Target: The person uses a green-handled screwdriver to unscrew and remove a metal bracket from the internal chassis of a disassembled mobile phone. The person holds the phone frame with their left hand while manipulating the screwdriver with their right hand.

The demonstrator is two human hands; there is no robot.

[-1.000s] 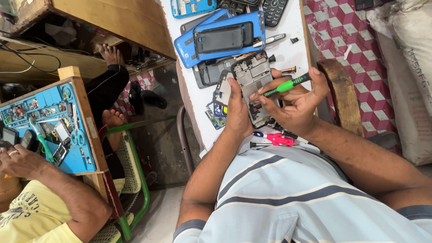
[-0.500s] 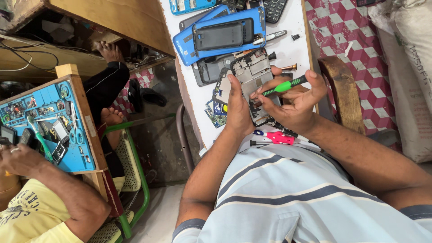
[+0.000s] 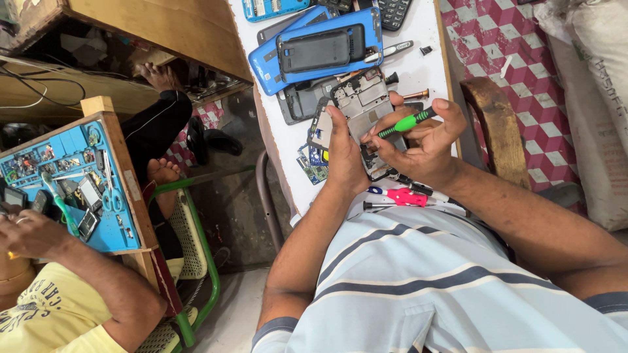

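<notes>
Barely anything's moved since a second ago; left hand still grips the opened phone over the counter; right hand pinches the green screwdriver, tip on its board.

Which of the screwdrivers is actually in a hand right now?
The green-handled screwdriver, gripped in the right hand over the opened phone. The pink-handled one lies untouched on the table near the shirt.

Bright, even daylight; sharp focus
</notes>
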